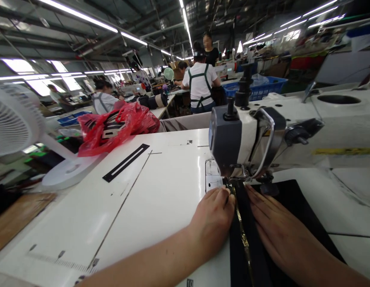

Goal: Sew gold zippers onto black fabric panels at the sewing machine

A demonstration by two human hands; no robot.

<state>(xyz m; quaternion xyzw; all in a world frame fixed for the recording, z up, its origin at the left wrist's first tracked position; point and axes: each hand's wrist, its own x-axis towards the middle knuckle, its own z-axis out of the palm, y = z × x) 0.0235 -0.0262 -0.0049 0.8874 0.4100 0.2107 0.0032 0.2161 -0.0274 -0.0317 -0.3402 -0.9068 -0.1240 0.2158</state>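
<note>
Working with both hands at a sewing machine [225, 137] on a white table [161, 191]. Curling the left hand [213, 217] nearly closed just in front of the machine's head, gripping with bunched fingertips the left edge of a zip [240, 219] with gold-coloured teeth. Resting the right hand [273, 225] flat, open and palm down, fingers straight and close together, pressing on black fabric [295, 195] to the right of the teeth without grasping it. Showing the zip lengthwise between the two hands, from beneath the head to the lower edge of the view, with a slider [244, 240] partway along. Displaying, well to the left on the table, a black slotted strip [107, 178] lying aslant near a dark line. Including, at the far left corner, a red plastic bag [138, 121] and, beside it, a white fan [17, 119]. Presenting, farther back, a person in a white shirt [199, 79] near a blue crate [271, 87]
</note>
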